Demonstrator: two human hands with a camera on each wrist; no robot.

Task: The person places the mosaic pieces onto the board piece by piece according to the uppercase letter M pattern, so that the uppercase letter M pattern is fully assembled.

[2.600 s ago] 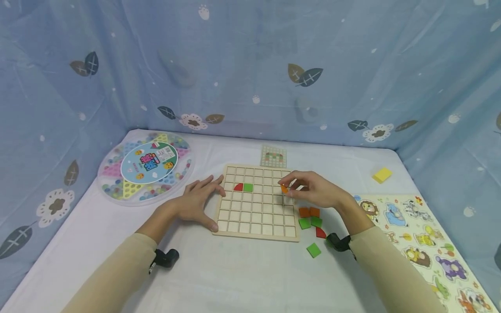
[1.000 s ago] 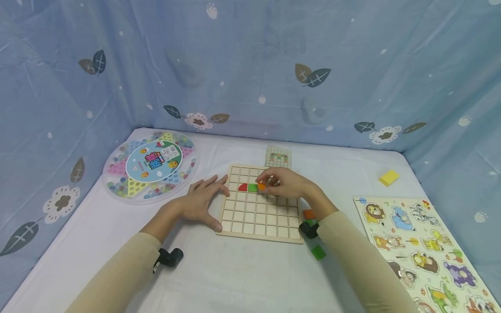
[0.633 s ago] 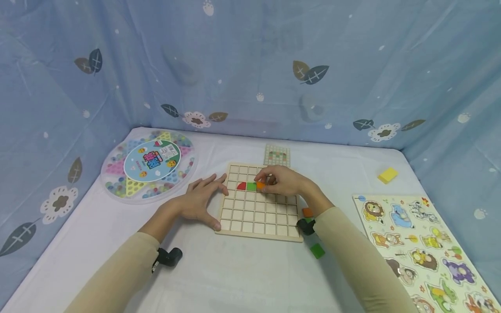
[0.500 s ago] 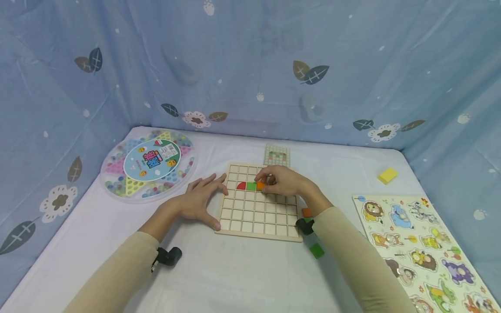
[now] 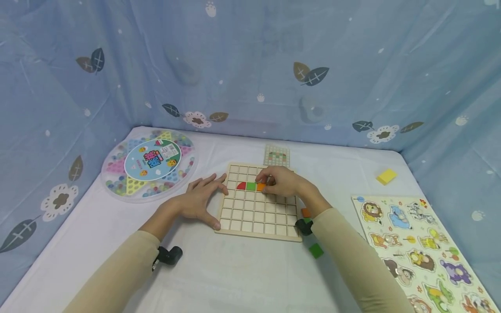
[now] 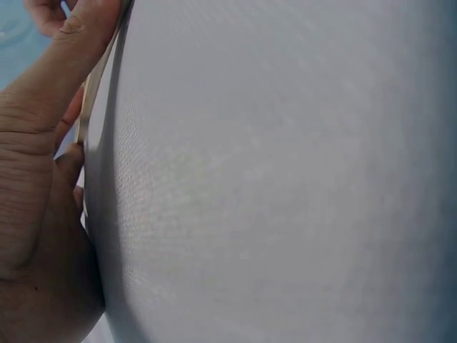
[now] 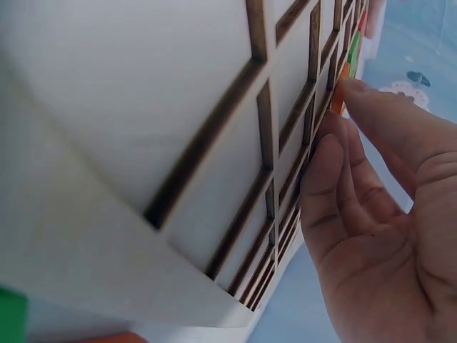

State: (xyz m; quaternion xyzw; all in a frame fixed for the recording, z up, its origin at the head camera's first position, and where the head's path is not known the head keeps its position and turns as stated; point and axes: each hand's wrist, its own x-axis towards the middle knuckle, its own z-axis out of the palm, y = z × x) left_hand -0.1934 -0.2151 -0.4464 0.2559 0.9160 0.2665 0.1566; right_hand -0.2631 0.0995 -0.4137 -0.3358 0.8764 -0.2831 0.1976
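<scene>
A wooden grid board (image 5: 258, 236) lies on the white table. In one of its rows sit a red quarter-round tile (image 5: 241, 186) and a green square tile (image 5: 251, 186), side by side. Right of the green one is an orange tile (image 5: 261, 187), pinched between the thumb and fingertips of my right hand (image 5: 283, 181); in the right wrist view this orange tile (image 7: 338, 96) is low in the grid by the thumb tip. My left hand (image 5: 197, 202) rests spread along the board's left side, thumb at the near corner and fingers at the edge.
Behind the board lies a small pattern card (image 5: 277, 155). A loose green tile (image 5: 316, 250) and an orange tile (image 5: 306, 212) lie to the right, partly by my sleeve. Further out are a yellow block (image 5: 386, 176), an animal puzzle (image 5: 415, 243) and a round marble game (image 5: 148, 165).
My right hand has carried the orange tile leftward across the board to beside the green tile, where it has lowered into the row. The left hand stays on the board's edge.
</scene>
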